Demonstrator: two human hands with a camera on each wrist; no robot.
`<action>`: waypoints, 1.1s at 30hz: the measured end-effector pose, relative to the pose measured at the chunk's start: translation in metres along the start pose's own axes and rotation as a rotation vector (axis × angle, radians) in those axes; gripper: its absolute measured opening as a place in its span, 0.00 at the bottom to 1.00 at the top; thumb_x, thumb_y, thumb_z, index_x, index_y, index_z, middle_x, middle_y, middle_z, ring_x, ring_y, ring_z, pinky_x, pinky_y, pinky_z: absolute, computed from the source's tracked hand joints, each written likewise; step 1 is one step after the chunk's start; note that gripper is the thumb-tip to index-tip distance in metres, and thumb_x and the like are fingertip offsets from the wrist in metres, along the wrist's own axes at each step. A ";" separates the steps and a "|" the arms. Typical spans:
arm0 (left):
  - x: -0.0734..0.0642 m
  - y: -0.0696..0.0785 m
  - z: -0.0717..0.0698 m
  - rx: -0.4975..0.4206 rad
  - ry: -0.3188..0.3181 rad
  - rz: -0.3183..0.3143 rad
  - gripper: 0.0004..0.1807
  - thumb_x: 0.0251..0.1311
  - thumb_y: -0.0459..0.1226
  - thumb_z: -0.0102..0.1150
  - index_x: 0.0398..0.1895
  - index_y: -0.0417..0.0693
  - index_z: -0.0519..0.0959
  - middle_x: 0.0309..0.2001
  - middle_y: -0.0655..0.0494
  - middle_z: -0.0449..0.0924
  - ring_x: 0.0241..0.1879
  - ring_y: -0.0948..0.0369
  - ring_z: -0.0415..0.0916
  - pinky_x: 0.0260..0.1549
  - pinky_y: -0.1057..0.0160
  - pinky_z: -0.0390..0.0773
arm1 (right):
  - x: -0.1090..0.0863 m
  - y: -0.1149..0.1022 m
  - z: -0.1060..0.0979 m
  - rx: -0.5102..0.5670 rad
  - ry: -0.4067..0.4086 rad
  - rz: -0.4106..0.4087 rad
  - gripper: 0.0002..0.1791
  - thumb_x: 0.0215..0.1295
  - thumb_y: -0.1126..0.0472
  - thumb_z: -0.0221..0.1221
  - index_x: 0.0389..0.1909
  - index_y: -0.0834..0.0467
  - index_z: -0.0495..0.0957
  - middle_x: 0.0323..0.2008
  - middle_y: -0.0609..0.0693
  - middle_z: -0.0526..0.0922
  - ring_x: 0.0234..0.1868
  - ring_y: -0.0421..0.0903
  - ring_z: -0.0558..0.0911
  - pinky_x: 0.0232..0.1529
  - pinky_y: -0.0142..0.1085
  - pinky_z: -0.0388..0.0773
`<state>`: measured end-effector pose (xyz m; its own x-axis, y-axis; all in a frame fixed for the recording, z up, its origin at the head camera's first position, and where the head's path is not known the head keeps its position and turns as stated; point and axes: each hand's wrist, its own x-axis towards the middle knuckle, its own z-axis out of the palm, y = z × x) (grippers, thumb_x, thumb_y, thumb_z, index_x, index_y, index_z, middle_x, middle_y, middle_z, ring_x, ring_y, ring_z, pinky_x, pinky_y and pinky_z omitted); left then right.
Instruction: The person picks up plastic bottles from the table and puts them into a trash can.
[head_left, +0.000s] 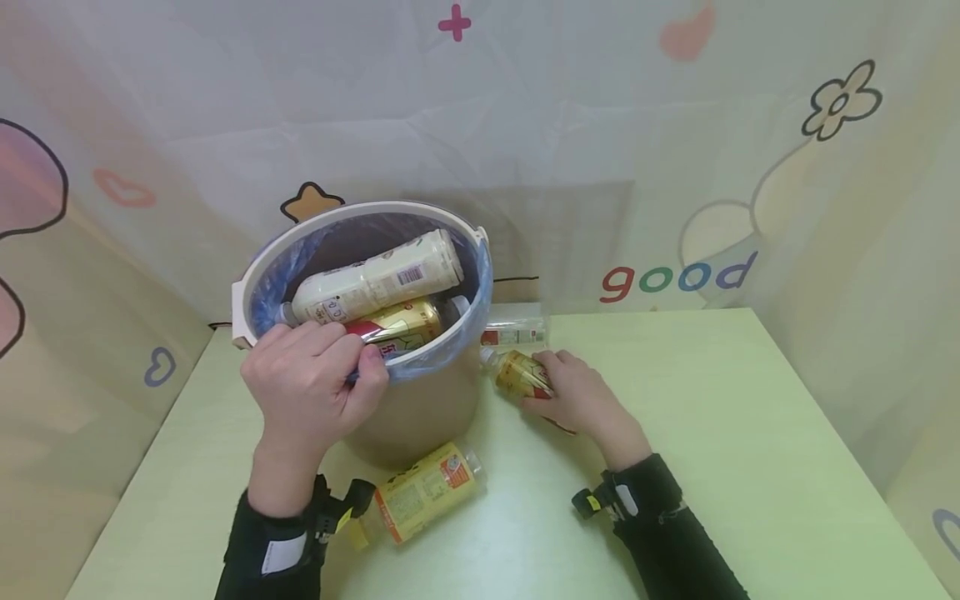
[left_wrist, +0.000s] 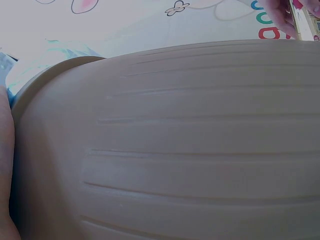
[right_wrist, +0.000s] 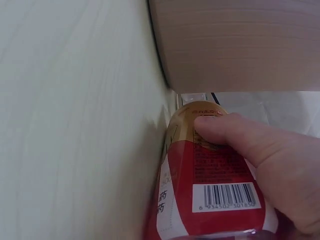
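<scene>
My left hand (head_left: 311,379) grips the near rim of a beige trash bin (head_left: 420,417) lined with a blue plastic bag (head_left: 442,354). Inside the bin lie a white-labelled bottle (head_left: 386,279) and a gold-labelled bottle (head_left: 412,325). To the right of the bin, my right hand (head_left: 581,400) holds a red-and-gold drink bottle (right_wrist: 220,165) lying low by the table, its cap end toward the bin. The right thumb presses on the label above the barcode in the right wrist view. The left wrist view shows mostly the bin's ribbed side, with the left hand at its edge.
A yellow-labelled bottle (head_left: 427,493) lies on the pale green table (head_left: 750,467) in front of the bin. Behind the held bottle is a clear bottle (head_left: 517,327) near the back edge. A printed curtain (head_left: 562,133) rises behind the table and along both sides.
</scene>
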<state>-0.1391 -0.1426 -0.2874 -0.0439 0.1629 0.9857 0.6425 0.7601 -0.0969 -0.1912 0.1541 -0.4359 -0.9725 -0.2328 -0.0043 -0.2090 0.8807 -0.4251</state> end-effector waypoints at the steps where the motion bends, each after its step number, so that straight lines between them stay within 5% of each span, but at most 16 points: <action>1: 0.000 0.000 0.000 -0.001 -0.003 0.002 0.17 0.50 0.40 0.46 0.08 0.50 0.57 0.11 0.61 0.53 0.12 0.60 0.50 0.16 0.60 0.45 | 0.000 0.000 0.000 -0.001 0.001 0.002 0.43 0.52 0.42 0.68 0.67 0.57 0.68 0.48 0.54 0.77 0.43 0.49 0.77 0.45 0.45 0.76; 20: -0.007 -0.006 0.003 0.003 -0.046 0.003 0.17 0.50 0.41 0.47 0.07 0.50 0.60 0.11 0.59 0.56 0.11 0.58 0.54 0.15 0.59 0.48 | -0.004 0.011 -0.013 0.069 0.002 0.037 0.43 0.51 0.44 0.68 0.66 0.58 0.70 0.47 0.53 0.77 0.44 0.49 0.76 0.47 0.44 0.76; 26: -0.008 -0.005 0.003 0.006 -0.047 0.005 0.17 0.50 0.40 0.47 0.07 0.50 0.60 0.11 0.60 0.56 0.11 0.58 0.54 0.15 0.59 0.48 | -0.009 0.019 -0.034 0.085 0.030 0.067 0.42 0.53 0.44 0.68 0.67 0.58 0.69 0.48 0.54 0.76 0.45 0.50 0.77 0.45 0.45 0.77; 33: -0.009 -0.007 0.001 0.010 -0.047 0.001 0.17 0.50 0.41 0.47 0.07 0.50 0.60 0.11 0.60 0.56 0.11 0.58 0.55 0.15 0.59 0.48 | -0.004 0.004 -0.083 0.049 0.124 0.004 0.40 0.55 0.45 0.66 0.66 0.59 0.68 0.48 0.55 0.77 0.44 0.52 0.77 0.42 0.46 0.77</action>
<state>-0.1439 -0.1487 -0.2957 -0.0794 0.1933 0.9779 0.6352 0.7658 -0.0998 -0.1965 0.1932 -0.3628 -0.9792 -0.1740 0.1042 -0.2026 0.8595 -0.4692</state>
